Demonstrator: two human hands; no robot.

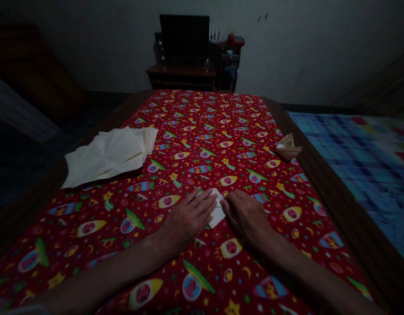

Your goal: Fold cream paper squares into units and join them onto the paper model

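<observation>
A small folded piece of white paper lies on the red patterned cloth between my two hands. My left hand rests flat on its left side, fingers stretched out and covering part of it. At the paper's right edge, my right hand is closed, with the thumb and curled index finger at the edge. The fingertips are partly hidden, but they seem to pinch the paper there.
Creased white paper sheets lie stacked at the left edge of the table. A folded paper piece stands near the right edge. Beyond the table's far end are a dark monitor and a wooden desk. A checkered sheet spreads on the right.
</observation>
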